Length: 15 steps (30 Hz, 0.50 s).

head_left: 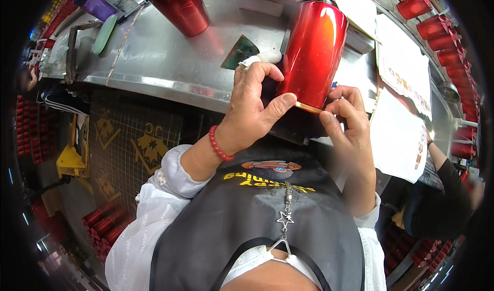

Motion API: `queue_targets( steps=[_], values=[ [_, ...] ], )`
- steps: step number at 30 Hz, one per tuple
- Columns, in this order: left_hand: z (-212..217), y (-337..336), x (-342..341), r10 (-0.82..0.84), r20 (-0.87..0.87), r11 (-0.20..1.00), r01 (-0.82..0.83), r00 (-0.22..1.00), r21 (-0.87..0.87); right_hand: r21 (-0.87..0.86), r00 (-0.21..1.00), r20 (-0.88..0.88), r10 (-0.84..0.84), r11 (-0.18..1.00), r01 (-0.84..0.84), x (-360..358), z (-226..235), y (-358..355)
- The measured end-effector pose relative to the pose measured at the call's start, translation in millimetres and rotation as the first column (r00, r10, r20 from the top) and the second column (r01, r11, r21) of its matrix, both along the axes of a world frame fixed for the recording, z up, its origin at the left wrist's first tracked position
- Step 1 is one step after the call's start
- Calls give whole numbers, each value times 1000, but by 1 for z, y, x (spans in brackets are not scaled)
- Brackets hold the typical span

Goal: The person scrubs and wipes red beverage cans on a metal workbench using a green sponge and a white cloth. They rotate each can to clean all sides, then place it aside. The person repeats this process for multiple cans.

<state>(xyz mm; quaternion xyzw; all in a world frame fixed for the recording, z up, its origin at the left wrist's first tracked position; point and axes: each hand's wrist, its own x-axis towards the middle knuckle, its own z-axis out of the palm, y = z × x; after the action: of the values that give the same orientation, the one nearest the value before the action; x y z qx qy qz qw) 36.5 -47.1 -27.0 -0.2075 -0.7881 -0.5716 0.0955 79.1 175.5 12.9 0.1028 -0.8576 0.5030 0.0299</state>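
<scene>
A glossy red cylinder point(316, 49) lies in front of me at the metal table's near edge, one end toward me. A thin gold-coloured strip point(309, 107) runs along that near rim. My left hand point(254, 100), with a red bead bracelet on the wrist, pinches the strip's left part between thumb and bent fingers. On the other side, my right hand point(350, 118) has thumb and fingertips closed at the strip's right end. The cylinder's underside and what supports it are hidden. Beyond my left hand are a white cloth-like roll point(265, 59) and a dark green flat piece point(240, 51).
Another red cylinder point(180, 8) stands at the back of the metal table point(154, 59). White printed sheets point(399, 131) hang over the right side. Racks of red cylinders point(447, 49) line the far right, near another person's sleeved arm point(447, 172). A green oblong point(105, 33) lies at left.
</scene>
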Motion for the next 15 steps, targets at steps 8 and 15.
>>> queue_targets(
  steps=[8, 15],
  values=[
    [-7, -3, -5, -26, -29, 1000, 25, 999, -12, -25, 1000, -12, 19, 999, -20, -2, -5, 1],
    [-5, -3, -8, -44, -29, 999, 43, 999, -28, -47, 1000, 6, 15, 999, -15, -3, -6, 2]
  ],
)
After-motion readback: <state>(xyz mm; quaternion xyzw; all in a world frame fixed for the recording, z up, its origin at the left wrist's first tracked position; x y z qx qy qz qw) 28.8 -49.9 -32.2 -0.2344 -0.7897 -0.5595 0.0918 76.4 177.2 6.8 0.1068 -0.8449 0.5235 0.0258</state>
